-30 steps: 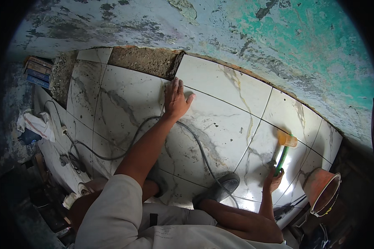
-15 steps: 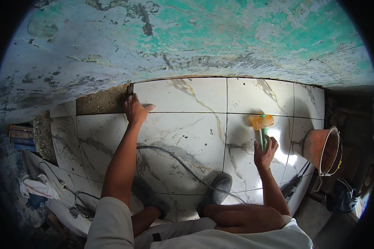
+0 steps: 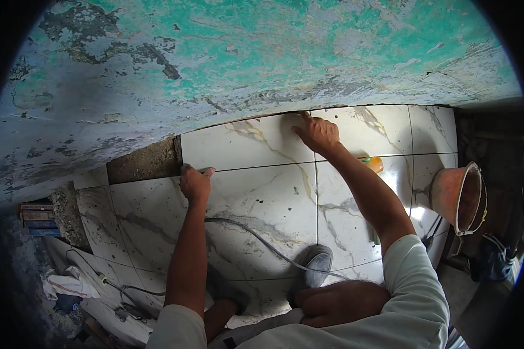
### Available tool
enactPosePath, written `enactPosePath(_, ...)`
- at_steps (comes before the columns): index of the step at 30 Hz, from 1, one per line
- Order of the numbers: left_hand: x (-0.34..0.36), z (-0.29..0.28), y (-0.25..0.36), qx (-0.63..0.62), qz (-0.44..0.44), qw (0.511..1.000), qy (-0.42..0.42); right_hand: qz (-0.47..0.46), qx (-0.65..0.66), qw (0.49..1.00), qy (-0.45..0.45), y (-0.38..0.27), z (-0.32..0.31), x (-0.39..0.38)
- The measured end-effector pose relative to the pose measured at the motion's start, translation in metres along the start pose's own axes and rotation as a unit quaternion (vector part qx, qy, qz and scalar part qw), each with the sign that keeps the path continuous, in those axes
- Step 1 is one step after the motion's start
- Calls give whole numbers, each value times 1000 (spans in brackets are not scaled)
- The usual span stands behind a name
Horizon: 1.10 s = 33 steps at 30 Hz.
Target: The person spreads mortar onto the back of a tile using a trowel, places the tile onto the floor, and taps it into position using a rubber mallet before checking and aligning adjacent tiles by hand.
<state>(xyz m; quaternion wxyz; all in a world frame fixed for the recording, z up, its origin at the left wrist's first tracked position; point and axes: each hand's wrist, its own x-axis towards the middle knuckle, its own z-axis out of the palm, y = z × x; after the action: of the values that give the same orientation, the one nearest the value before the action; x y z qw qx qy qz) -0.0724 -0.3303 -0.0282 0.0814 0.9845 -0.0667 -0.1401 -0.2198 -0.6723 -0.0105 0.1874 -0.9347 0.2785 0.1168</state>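
Note:
White marble-patterned floor tiles (image 3: 244, 192) with grey and gold veins cover the floor up to the wall. My left hand (image 3: 195, 184) is at the left end of a long tile (image 3: 244, 141) beside the wall, its fingers curled at the edge and its thumb stretched along the near joint. At that tile's other end, my right hand (image 3: 320, 136) reaches to the joint close to the wall, thumb and index finger apart, holding nothing. A mallet with an orange head (image 3: 374, 164) lies on the tiles, its green handle mostly hidden behind my right forearm.
An untiled strip of rough bedding (image 3: 145, 161) lies left of the long tile. The peeling turquoise wall (image 3: 273, 52) rises ahead. A bucket (image 3: 455, 195) stands at right; a grey cable (image 3: 256, 235) crosses near my feet. Boxes (image 3: 39, 220) sit at far left.
My right hand has let go of the mallet and moved left and forward to the tile joint by the wall. My left hand has slid from the tile's far left corner toward its near one.

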Motion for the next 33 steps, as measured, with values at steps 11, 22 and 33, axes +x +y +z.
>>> enactPosePath(11, 6, -6, 9, 53, 3, 998, -15, 73, 97, 990, 66, 4, 8, -3)
enactPosePath(22, -20, 23, -21, 178, 77, 980, -51, 96, 196, 932, 290, 51, -14, -163)
enactPosePath(33, -11, -102, -133, 414, 105, 903, 49, 195, 46, 920, 337, 163, 15, -274)
